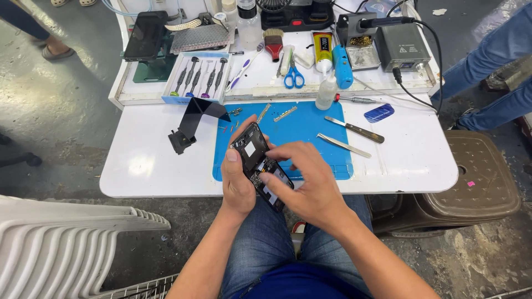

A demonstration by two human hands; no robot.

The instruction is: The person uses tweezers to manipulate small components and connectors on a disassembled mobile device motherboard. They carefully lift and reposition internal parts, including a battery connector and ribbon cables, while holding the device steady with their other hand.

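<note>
Two hands are working one opened phone (260, 166): left hand (237, 182) is closing its grip around it for steadiness, right hand (310, 182) fingertips are pinching at its board, above the blue mat (310, 127).

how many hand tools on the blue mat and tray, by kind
screwdrivers in the case: 5
scissors: 1
brush: 1
tweezers: 1
knife-like tool: 1
total: 9
Both hands, left hand and right hand, hold the opened phone.
</note>
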